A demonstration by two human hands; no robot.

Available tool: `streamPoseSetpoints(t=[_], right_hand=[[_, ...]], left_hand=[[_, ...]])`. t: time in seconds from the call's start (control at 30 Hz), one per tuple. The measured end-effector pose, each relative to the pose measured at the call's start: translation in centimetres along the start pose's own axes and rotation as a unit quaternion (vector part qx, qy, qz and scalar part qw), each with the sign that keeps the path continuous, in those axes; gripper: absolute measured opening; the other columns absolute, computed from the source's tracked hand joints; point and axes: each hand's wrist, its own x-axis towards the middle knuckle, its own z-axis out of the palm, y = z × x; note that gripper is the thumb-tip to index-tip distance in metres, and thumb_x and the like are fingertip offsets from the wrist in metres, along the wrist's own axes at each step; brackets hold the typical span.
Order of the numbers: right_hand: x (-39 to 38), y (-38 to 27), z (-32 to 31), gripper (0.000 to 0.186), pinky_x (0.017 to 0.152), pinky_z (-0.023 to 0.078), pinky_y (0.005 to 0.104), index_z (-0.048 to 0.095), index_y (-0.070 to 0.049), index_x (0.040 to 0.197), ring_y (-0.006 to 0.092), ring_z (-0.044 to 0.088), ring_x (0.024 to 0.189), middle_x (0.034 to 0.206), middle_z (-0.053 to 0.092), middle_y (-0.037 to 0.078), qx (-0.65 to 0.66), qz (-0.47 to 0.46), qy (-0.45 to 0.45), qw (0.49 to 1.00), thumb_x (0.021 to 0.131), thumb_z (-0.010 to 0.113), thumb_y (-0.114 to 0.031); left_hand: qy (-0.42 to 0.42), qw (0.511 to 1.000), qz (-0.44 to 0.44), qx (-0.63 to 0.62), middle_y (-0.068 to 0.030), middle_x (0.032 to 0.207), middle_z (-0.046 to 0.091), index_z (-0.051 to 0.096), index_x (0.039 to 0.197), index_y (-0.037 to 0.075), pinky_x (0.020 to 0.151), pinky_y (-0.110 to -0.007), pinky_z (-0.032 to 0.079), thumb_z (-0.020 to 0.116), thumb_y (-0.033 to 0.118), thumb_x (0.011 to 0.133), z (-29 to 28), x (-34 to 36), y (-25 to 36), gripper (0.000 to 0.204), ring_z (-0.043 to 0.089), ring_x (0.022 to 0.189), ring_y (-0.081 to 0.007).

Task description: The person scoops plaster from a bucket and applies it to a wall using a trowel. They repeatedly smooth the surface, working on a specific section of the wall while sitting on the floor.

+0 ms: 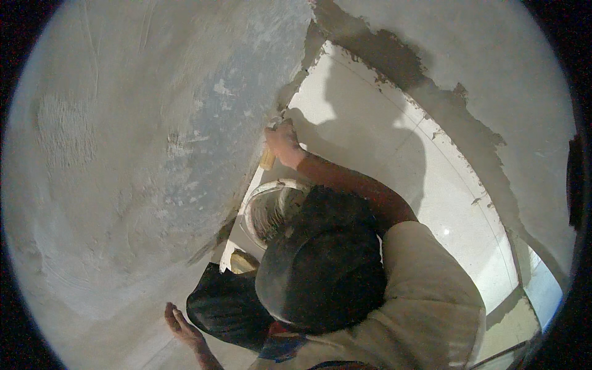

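Note:
My right arm reaches up across a white panel [459, 213]. My right hand [285, 145] is closed on a tool with a yellowish wooden handle [267, 159]. The tool's head is mostly hidden; a greyish part shows by the fingers, at the seam between the panel and a grey plastered wall [123, 142]. Low on the left, my left hand [182, 328] is empty, with fingers apart, in front of the grey surface. Below my right hand stands a round white bucket [249, 221], whose ridged inside shows; dark cloth partly covers it.
A yellowish block-like object [242, 261] lies beside the bucket, partly hidden by black cloth [225, 305]. Rough darker mortar [475, 120] borders the panel's curved far edge. A large rounded dark form [324, 265] blocks the middle. A pale blue surface [544, 283] shows at the right.

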Motion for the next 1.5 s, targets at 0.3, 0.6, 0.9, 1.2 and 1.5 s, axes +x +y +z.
streamPoseSetpoints(t=[0.3, 0.6, 0.9, 1.2, 1.5], right_hand=[[-2.5, -1.2, 4.3, 0.029, 0.088, 0.048, 0.0561, 0.062, -0.012, 0.106, 0.0385, 0.065, 0.101, 0.097, 0.068, 0.014, 0.156, 0.059, 0.136, 0.977, 0.081, 0.074, -0.021], [1.5, -1.0, 5.7, 0.029, 0.074, 0.057, 0.0461, 0.06, -0.009, 0.115, 0.0312, 0.066, 0.085, 0.095, 0.063, 0.013, 0.578, 0.246, 0.219, 0.746, 0.089, 0.071, -0.016], [3.4, 5.6, 9.7, 0.051, 0.08, 0.057, 0.0451, 0.051, 0.003, 0.13, 0.0321, 0.069, 0.091, 0.099, 0.065, 0.019, 0.658, 0.164, 0.185, 0.712, 0.09, 0.073, -0.019], [0.8, 5.2, 6.2, 0.027, 0.061, 0.058, 0.046, 0.054, -0.005, 0.111, 0.025, 0.067, 0.075, 0.09, 0.062, 0.01, 0.711, 0.23, 0.133, 0.651, 0.092, 0.071, -0.015], [2.6, 6.7, 4.9, 0.026, 0.074, 0.055, 0.0501, 0.068, -0.005, 0.101, 0.0439, 0.066, 0.093, 0.099, 0.065, 0.028, 0.046, 0.063, 0.13, 0.988, 0.082, 0.072, -0.022]], left_hand=[[-0.036, 0.995, -0.005, -0.098, -0.0241, 0.149, 0.05, 0.043, 0.147, -0.004, 0.117, -0.048, 0.039, 0.05, 0.048, 0.108, 0.2, -0.4, -4.7, 0.065, 0.048, 0.139, -0.0344], [-0.008, 0.977, -0.078, -0.2, -0.0231, 0.147, 0.051, 0.047, 0.146, -0.002, 0.116, -0.047, 0.039, 0.054, 0.047, 0.106, 1.5, 0.1, -2.9, 0.064, 0.048, 0.138, -0.0337], [-0.005, 0.978, -0.056, -0.202, -0.0213, 0.147, 0.052, 0.046, 0.144, -0.003, 0.116, -0.047, 0.04, 0.054, 0.045, 0.106, 1.9, 1.0, -3.6, 0.062, 0.05, 0.136, -0.0329], [-0.022, 0.979, -0.057, -0.195, -0.0208, 0.147, 0.053, 0.048, 0.143, -0.003, 0.115, -0.046, 0.04, 0.052, 0.046, 0.106, 1.6, 0.5, -2.6, 0.061, 0.051, 0.134, -0.0326], [0.001, 0.976, -0.081, -0.202, -0.0214, 0.148, 0.052, 0.046, 0.144, -0.004, 0.115, -0.046, 0.041, 0.05, 0.042, 0.108, 1.7, 0.1, -3.2, 0.058, 0.051, 0.136, -0.0323]])
